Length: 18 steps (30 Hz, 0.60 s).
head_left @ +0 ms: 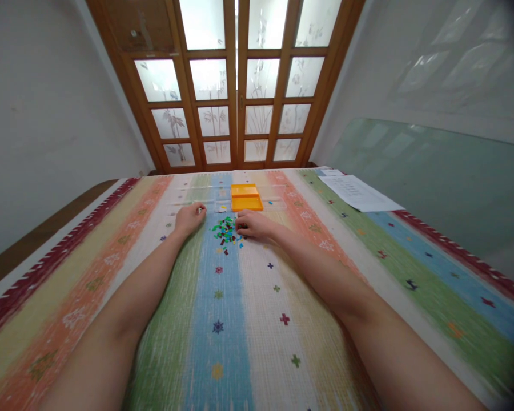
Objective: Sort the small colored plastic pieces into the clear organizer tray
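"Where is the loose pile of small multicoloured pieces (225,229)?"

"On the striped multicoloured tablecloth (261,342), between the bare left hand (191,218) and the bare right hand (255,224) (the latter at its edge)."

"And behind it?"

"The yellow rectangular plastic box (247,203), with clear plastic trays (278,194) to its left and right."

"Farther right?"

"White rectangular paper sheets (360,194). The brown wood-framed glass doors (230,85) stand behind everything."

The left arm (152,285) and right arm (325,274) are bare to the edge of view; each is slim at the wrist and broader toward the elbow; the left grip (191,218) and right grip (253,224) are bare hands; their nails are too small to tell.
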Available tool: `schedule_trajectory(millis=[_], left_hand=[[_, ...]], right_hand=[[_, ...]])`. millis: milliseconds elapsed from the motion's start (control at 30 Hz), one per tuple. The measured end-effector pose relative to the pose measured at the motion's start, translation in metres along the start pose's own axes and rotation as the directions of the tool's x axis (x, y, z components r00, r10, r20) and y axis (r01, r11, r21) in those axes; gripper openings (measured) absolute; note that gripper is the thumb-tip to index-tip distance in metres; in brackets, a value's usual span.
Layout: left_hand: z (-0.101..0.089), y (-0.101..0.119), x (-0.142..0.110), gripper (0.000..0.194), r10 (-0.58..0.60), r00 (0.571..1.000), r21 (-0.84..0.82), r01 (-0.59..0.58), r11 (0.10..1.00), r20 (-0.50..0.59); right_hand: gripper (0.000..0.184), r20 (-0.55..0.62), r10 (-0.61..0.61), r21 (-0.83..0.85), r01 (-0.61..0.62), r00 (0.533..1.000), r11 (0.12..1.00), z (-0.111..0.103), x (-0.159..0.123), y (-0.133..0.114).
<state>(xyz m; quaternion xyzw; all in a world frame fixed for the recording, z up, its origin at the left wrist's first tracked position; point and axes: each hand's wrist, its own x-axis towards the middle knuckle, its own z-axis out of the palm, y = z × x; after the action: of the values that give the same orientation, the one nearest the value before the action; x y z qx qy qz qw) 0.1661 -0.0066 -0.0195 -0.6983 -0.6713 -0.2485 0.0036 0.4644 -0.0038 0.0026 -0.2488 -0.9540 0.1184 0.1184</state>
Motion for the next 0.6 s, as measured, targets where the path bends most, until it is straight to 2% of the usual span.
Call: schedule_trajectory(millis=[267, 433, 600], left_hand=[[0.002, 0.001, -0.001, 0.030, 0.048, 0.999, 0.009, -0.048, 0.999, 0.019], [0.004, 0.003, -0.003, 0.029, 0.064, 0.997, -0.011, -0.064, 0.998, 0.040], [0.007, 0.006, -0.004, 0.032, 0.154, 0.983, -0.001, -0.155, 0.988, 0.102]], right_hand=[[0.010, -0.125, 0.083, -0.034, -0.087, 0.989, 0.996, 0.005, 0.006, 0.002], [0.013, -0.270, 0.176, -0.073, -0.202, 0.947, 0.977, 0.003, 0.027, 0.015], [0.015, -0.346, 0.245, -0.091, -0.292, 0.906, 0.952, -0.001, 0.055, 0.022]])
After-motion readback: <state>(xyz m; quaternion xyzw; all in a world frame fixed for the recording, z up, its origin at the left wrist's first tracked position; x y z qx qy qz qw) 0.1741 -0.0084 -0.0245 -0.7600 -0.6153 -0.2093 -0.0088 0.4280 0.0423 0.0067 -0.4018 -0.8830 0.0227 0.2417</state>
